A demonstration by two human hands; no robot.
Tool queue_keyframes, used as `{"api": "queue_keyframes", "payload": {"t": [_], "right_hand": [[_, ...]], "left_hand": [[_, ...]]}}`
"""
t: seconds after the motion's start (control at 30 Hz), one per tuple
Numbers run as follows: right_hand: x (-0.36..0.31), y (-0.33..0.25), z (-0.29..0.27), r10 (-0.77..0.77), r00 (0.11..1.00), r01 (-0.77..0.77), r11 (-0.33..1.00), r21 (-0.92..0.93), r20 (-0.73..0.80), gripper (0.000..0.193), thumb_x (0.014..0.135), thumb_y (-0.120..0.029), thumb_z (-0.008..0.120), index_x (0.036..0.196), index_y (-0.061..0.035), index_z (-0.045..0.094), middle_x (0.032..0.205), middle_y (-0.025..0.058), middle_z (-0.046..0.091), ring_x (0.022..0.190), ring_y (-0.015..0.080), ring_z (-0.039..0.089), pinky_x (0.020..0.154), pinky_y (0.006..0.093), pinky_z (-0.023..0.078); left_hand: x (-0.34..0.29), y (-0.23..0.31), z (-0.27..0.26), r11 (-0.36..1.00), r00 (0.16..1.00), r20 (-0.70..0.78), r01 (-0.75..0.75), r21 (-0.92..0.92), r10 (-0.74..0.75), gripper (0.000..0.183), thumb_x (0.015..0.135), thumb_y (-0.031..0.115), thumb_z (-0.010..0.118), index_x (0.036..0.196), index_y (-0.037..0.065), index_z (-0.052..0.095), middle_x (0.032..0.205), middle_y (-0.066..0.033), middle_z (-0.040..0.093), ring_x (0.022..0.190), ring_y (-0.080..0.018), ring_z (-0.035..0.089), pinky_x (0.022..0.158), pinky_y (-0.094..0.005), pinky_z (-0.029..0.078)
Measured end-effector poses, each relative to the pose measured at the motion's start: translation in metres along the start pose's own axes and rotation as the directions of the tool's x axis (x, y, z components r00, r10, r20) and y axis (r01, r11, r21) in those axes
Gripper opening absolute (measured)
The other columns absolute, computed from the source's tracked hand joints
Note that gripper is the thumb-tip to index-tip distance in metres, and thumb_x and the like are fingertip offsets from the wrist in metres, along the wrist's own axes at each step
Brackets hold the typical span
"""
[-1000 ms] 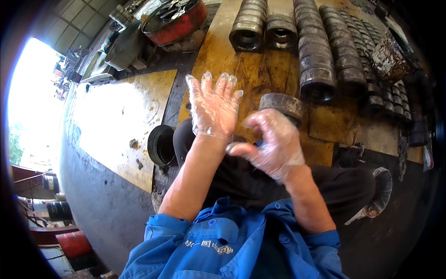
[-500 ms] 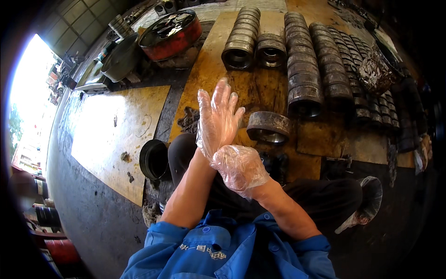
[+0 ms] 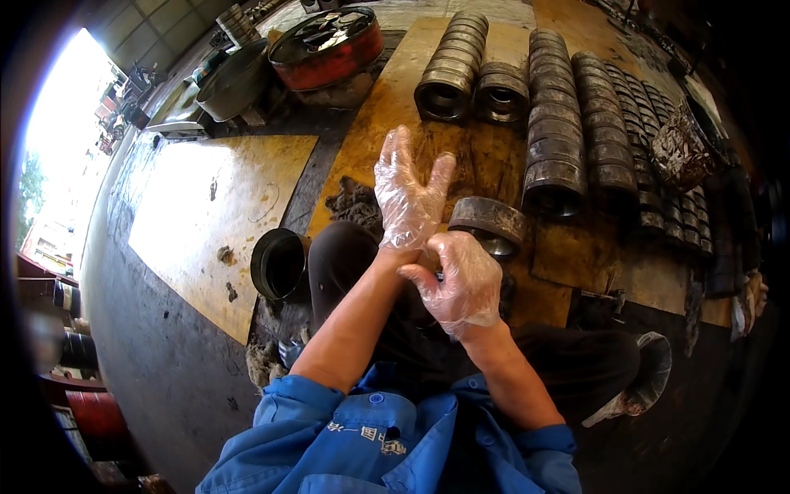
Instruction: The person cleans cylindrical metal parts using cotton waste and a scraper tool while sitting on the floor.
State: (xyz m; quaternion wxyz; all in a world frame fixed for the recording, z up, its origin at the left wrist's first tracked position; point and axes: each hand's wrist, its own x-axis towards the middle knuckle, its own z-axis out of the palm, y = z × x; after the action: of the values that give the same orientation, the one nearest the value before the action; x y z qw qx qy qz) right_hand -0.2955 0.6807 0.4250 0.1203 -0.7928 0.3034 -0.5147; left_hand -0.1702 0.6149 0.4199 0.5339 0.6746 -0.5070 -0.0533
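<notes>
We sit low over the floor (image 3: 189,387) with both arms stretched out in front of us, in a blue jacket (image 3: 329,449) with its sleeves ending near the elbows and dark trousers (image 3: 568,362). Our left hand (image 3: 409,198) is raised and spread, fingers pointing away from us and thumb well out to the side, and has hold of nothing that we can see. A clear plastic glove (image 3: 401,221) covers it down to the wrist, wrinkled and shiny. Our right hand (image 3: 467,284), in another clear glove (image 3: 477,306), is partly curled at the left wrist, its fingers up against the cuff and its thumb apart from them; we cannot tell whether it pinches the plastic.

Just beyond our right hand a thick metal ring (image 3: 487,217) sits on a stained yellow board (image 3: 494,148). Farther out, rows of similar rings (image 3: 553,132) lie on their sides, end to end, their open ends toward us. A grey rag (image 3: 354,202) lies beyond our left knee, and a dark round tub (image 3: 276,263) rests on its side just left of that knee. Past a pale sheet (image 3: 218,198) stand a grey basin (image 3: 234,90) and a red drum (image 3: 350,64). Near our right knee is a clear plastic bag (image 3: 650,372).
</notes>
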Motion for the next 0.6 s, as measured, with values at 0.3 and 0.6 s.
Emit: {"api": "queue_keyframes", "payload": {"t": [0.3,0.6], "right_hand": [[-0.007,0.002,-0.004,-0.013,0.997,0.006,0.996,0.091,0.08,0.025,0.082,-0.017,0.08,0.09,-0.0026,0.061,0.078,0.0116,0.062,0.065,0.0307,0.061,0.058,0.0372,0.051],[-0.03,0.022,0.007,0.184,0.978,-0.196,0.973,0.125,0.1,0.025,0.085,-0.015,0.077,0.098,-0.001,0.061,0.08,0.0129,0.061,0.066,0.0305,0.061,0.061,0.0397,0.051]], "left_hand": [[0.014,-0.001,-0.004,0.078,0.811,0.527,0.56,-0.825,-0.254,0.085,0.102,0.064,0.034,0.158,0.003,0.017,0.154,-0.0251,0.038,0.143,-0.0399,0.036,0.119,-0.05,0.028],[0.0,0.017,0.005,-0.436,0.801,0.584,0.483,-0.76,-0.132,0.093,0.097,0.072,0.034,0.161,0.014,0.001,0.157,-0.0205,0.033,0.141,-0.0391,0.038,0.115,-0.0596,0.034]]}}
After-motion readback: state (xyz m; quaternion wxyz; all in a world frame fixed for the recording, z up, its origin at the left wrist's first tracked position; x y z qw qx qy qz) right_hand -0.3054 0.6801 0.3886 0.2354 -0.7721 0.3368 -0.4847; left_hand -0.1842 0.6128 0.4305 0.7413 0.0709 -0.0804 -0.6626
